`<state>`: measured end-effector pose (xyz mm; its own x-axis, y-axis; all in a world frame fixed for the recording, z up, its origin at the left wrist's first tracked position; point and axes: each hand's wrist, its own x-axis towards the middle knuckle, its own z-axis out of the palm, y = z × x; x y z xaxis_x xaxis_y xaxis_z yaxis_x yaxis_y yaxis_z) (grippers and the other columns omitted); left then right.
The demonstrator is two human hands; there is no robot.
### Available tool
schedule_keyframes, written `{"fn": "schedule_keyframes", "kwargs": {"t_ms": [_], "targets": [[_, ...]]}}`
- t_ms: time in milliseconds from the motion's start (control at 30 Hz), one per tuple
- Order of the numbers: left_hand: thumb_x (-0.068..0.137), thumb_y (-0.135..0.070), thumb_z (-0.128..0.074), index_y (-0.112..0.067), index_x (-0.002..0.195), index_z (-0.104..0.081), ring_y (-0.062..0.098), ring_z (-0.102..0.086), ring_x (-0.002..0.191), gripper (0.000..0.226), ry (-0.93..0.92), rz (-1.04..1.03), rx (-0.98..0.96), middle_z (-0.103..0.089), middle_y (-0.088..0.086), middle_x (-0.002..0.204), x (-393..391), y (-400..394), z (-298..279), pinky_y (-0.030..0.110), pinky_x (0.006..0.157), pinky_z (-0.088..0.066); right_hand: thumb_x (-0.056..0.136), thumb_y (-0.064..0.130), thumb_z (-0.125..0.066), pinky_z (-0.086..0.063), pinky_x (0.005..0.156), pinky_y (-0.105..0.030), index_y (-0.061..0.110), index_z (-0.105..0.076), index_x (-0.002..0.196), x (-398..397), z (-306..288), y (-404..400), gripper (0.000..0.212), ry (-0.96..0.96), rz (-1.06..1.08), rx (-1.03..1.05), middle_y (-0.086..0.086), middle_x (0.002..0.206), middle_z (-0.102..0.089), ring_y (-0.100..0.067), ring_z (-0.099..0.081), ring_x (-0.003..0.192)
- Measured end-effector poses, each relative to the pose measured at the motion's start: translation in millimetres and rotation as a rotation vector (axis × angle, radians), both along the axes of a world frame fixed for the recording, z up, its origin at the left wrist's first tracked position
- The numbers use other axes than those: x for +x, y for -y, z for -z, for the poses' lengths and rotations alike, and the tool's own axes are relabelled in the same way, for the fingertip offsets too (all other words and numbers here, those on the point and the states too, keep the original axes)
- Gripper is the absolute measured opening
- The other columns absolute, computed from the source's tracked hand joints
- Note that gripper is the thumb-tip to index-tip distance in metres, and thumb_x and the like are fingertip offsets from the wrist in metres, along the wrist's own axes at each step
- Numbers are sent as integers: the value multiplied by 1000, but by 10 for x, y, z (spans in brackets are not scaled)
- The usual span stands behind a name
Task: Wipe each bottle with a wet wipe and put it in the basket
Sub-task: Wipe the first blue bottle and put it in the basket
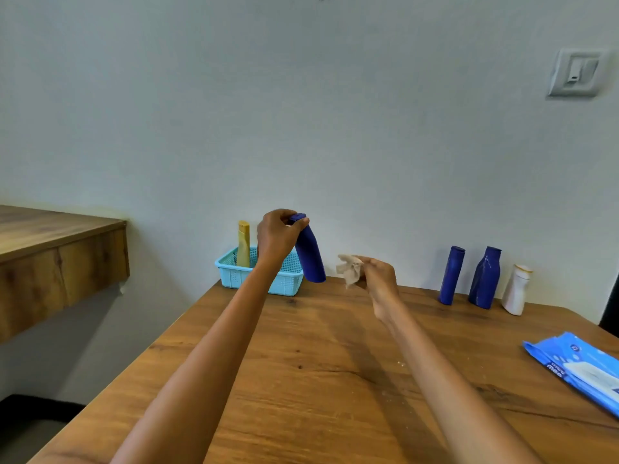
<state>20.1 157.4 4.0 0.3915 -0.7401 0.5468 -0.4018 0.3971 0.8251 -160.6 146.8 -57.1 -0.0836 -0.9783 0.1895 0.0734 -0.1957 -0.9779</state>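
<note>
- Left hand [279, 237] gripping blue bottle [310, 252] by its cap end, tilted, base beside basket [261, 276] rim; probably wiped and bound for the basket.
- Right hand [376, 277] pinching crumpled wipe [350, 269], held just clear of the bottle, seemingly kept ready for the next one.
- Yellow bottle [244, 244] upright in basket, apparently done.
- Three bottles [484, 279] lined up against wall at worktop [318, 380] rear, waiting.
- Wipes pack [579, 366] at right edge, within reach.

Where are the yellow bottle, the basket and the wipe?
yellow bottle [243, 244]: head view, middle of its body, standing in the basket.
basket [288, 283]: head view, its front wall.
wipe [350, 268]: head view, the crumpled bunch held by the right hand [378, 279].
</note>
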Motion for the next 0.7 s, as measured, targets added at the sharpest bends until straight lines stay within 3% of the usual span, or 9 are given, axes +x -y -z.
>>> {"fn": "schedule_keyframes", "kwargs": {"t_ms": [167,267,433,567,700], "targets": [[80,-19,-71,-7,100,-69,24,-64,95,23,14,-26,-13,-69,9,99,280,77,-391,38,88,-53,91,13,-53,-55,86,-32,-5,-64,84,394,-319,100,21,64,-214,-64,-3,107,-71,-21,-68,96],[81,-17,-71,-6,105,-68,25,-63,98,26,25,-16,36,-67,9,102,435,226,-497,41,89,-53,86,-1,-61,-55,84,-33,3,-67,85,683,-439,251,7,95,-174,-51,-11,100,-71,-23,-68,91],[81,-14,-71,-3,104,-68,27,-62,98,25,86,-20,104,-66,12,103,591,588,-450,42,90,-53,80,0,-69,-57,84,-37,16,-61,90,984,-443,642,21,154,-81,26,-14,106,-67,-26,-68,95],[83,-12,-68,1,107,-65,30,-61,102,27,268,-22,187,-66,17,108,645,917,-331,42,91,-52,80,0,-68,-56,86,-35,10,-58,114,1039,-374,835,37,157,-16,57,-13,111,-65,-26,-66,97],[84,-12,-66,0,110,-64,28,-58,106,29,557,-9,282,-64,16,114,652,1207,-193,34,88,-47,82,-1,-65,-55,84,-32,8,-57,116,1043,-265,986,37,167,-12,65,-14,113,-63,-25,-65,98]]}}
